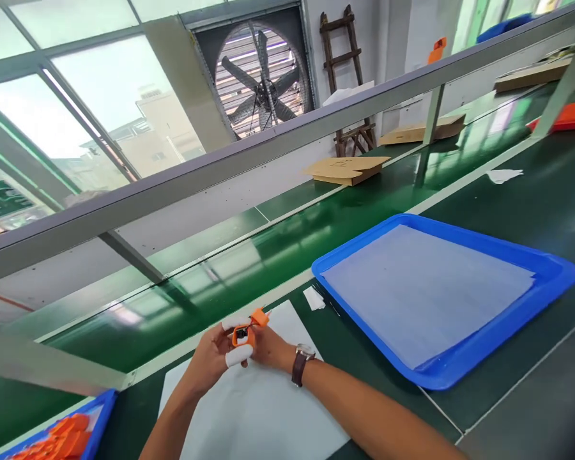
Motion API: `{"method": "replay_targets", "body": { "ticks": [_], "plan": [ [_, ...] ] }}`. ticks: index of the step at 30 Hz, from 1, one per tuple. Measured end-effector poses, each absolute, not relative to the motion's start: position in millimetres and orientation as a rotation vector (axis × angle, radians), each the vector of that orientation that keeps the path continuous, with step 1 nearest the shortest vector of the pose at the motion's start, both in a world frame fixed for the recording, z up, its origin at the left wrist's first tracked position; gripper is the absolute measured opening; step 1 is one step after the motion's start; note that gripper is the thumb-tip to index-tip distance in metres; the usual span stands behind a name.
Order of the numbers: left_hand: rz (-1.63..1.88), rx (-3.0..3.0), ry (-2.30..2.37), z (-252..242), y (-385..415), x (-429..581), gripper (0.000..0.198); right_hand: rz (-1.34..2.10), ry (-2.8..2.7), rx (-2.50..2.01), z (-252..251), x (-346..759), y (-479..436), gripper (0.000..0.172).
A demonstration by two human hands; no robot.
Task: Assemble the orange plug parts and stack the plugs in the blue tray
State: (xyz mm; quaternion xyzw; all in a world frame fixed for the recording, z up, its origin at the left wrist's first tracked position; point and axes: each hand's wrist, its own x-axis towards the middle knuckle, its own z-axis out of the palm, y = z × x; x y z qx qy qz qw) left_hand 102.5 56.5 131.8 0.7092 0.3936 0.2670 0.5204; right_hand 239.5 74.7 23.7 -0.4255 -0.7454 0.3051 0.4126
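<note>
Above a white sheet (263, 409), my left hand (213, 358) grips a small orange plastic housing (236, 337) with dark parts showing inside it. White covers sit on the thumb and a finger of that hand. My right hand (271, 348), with a watch on its wrist, is closed against the housing's right side. A smaller orange piece (259, 317) sticks up at its fingers and seems to be held there. Whether the two orange parts are joined I cannot tell, and the right fingertips are mostly hidden.
A blue tray (503, 342) lined with white sheet lies to the right. At lower left another blue tray (106, 409) holds several orange parts (67, 437). Paper scraps (314, 298) lie near the right tray. A metal rail (268, 145) crosses beyond; cardboard boxes (347, 169) lie behind it.
</note>
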Motion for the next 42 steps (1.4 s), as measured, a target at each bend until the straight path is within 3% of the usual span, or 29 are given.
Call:
{"method": "replay_targets", "body": {
  "ticks": [2, 5, 7, 10, 18, 25, 30, 42],
  "plan": [
    [0.640, 1.601, 0.975, 123, 36, 73, 0.055, 0.896, -1.784, -1.025, 26, 240, 77, 0.019],
    [0.698, 1.523, 1.057, 103, 20, 43, 0.055, 1.136, -1.699, -0.938, 30, 240, 74, 0.048],
    [0.753, 1.493, 1.107, 88, 18, 31, 0.050, 1.402, -1.604, -0.804, 34, 237, 67, 0.054],
    [0.829, 1.486, 1.167, 66, 18, 22, 0.042, 1.615, -1.459, -0.702, 41, 231, 55, 0.041],
    [0.948, 1.844, 1.246, 46, 14, 16, 0.034, 1.381, -1.427, -0.727, 39, 215, 42, 0.015],
    [1.106, 1.750, 1.350, 45, 12, 17, 0.026, 1.128, -1.674, -0.686, 35, 212, 36, 0.026],
    [1.131, 1.456, 1.279, 39, 13, 20, 0.033, 0.901, -1.613, -0.899, 29, 209, 36, 0.020],
    [1.179, 1.479, 1.438, 32, 10, 25, 0.023, 0.997, -1.549, -1.037, 29, 190, 19, 0.015]
  ]
}}
